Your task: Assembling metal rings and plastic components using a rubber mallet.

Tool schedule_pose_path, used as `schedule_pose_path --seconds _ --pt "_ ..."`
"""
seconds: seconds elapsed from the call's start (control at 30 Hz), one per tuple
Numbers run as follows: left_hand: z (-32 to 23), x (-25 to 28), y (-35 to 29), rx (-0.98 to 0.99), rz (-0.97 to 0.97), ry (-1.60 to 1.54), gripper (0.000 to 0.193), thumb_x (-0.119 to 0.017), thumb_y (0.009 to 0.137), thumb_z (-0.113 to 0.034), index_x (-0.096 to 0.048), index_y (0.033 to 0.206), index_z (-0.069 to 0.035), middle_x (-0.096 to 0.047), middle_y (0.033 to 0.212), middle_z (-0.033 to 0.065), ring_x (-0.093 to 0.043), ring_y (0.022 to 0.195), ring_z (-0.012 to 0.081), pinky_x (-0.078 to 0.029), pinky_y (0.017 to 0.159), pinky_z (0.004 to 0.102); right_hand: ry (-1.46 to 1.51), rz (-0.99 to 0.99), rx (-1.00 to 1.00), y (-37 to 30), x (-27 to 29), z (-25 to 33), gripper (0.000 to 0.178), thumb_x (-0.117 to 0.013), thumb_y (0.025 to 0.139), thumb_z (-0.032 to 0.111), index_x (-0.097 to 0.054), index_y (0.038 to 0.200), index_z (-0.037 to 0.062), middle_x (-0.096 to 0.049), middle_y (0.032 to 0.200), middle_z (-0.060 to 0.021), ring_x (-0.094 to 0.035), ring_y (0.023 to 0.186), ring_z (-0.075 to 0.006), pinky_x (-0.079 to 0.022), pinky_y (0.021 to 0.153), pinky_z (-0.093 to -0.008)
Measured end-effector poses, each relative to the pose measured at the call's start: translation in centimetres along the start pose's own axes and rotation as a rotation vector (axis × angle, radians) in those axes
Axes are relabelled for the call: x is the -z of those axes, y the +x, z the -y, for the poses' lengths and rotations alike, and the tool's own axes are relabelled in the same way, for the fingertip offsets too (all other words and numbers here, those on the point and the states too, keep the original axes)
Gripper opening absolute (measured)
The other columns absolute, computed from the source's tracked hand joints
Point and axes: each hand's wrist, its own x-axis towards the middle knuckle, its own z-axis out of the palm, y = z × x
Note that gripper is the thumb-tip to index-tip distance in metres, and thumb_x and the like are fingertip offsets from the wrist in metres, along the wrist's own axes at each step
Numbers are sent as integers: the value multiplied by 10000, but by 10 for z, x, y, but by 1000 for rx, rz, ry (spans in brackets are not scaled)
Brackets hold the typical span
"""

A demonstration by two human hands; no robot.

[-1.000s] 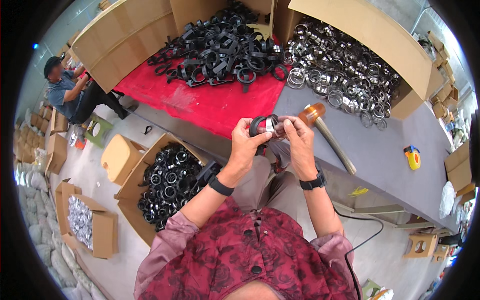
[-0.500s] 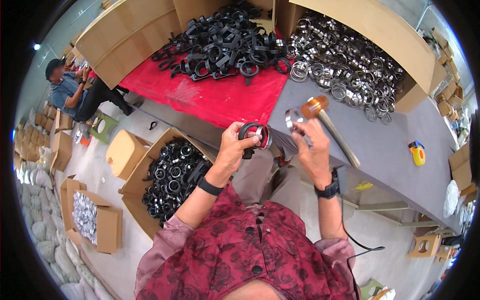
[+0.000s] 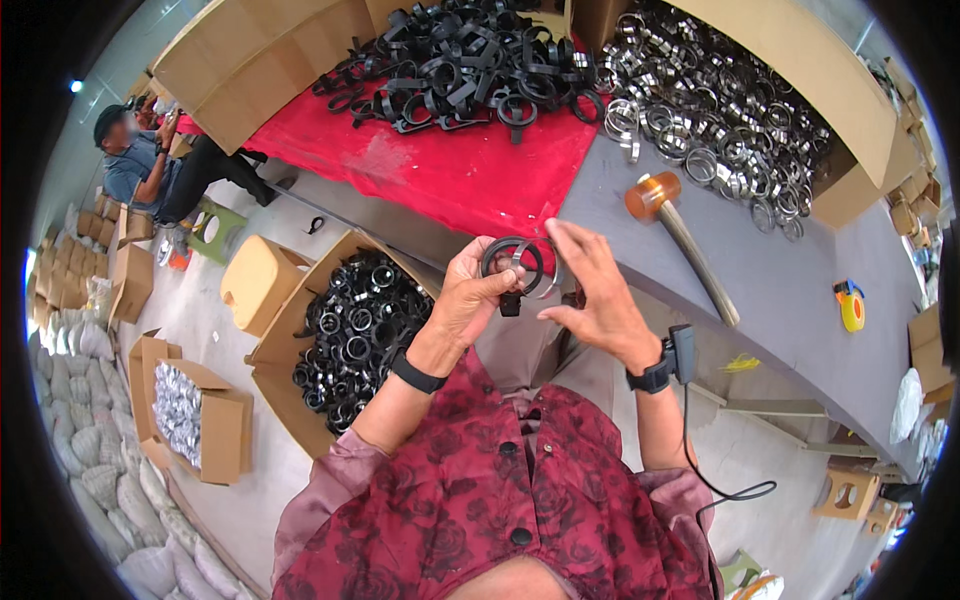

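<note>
My left hand [image 3: 470, 292], in front of my body, grips a black ring [image 3: 538, 262] with a small block at its lower side. A pale metal ring [image 3: 549, 280] shows blurred at its right side; whether it sits in the black ring I cannot tell. My right hand [image 3: 600, 300] is open just right of the rings, fingers spread and thumb apart, holding nothing I can see. Beyond it a mallet [image 3: 652, 196] with an amber head and wooden handle lies on the grey tabletop [image 3: 770, 270]. Black ring parts [image 3: 440, 75] are heaped on a red cloth [image 3: 400, 185].
Silver metal rings [image 3: 730, 130] pile up at the back right. A carton [image 3: 280, 385] of black rings stands below on the left, beside a tan stool [image 3: 258, 285]. A yellow tape dispenser [image 3: 851, 306] lies far right. Another person [image 3: 140, 170] sits far left.
My right hand has let go of the silver ring it held and opened, moving left toward my left hand's ring. The black ring has turned to face me more. The whole view has shifted slightly.
</note>
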Motion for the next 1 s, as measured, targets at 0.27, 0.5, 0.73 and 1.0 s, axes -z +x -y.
schedule_pose_path --seconds 0.27,0.5,0.73,1.0 --pt "2 -18 -11 -44 -1 151 327 -788 869 -36 -572 1115 -36 -686 950 77 -695 888 181 -575 810 318 -47 -66 -53 -17 -20 3 879 -842 619 35 -504 1430 60 -517 1348 -192 -532 1219 -384 -478 1014 -427" --pt "6 12 -15 69 -75 49 209 -687 986 -183 -591 1100 -37 -697 985 96 -669 893 181 -556 824 311 1139 -313 -440 -34 -29 -11 861 -887 724 107 -399 1424 -7 -532 1296 -139 -551 1274 -259 -456 1085 -402" --pt "31 31 -36 387 22 -76 221 -606 1034 -217 -629 1153 -32 -710 1054 98 -684 924 177 -566 798 306 1293 -197 -408 -50 -55 -15 936 -937 695 221 -417 1437 -11 -539 1370 -165 -520 1327 -282 -373 1168 -431" --pt "44 45 -66 537 -22 -163 370 -476 1093 -299 -573 1294 -4 -674 1173 139 -689 1027 229 -595 888 379 964 57 -460 -94 -82 0 907 -929 703 168 -427 1436 -16 -542 1382 -129 -512 1337 -223 -400 1141 -370"
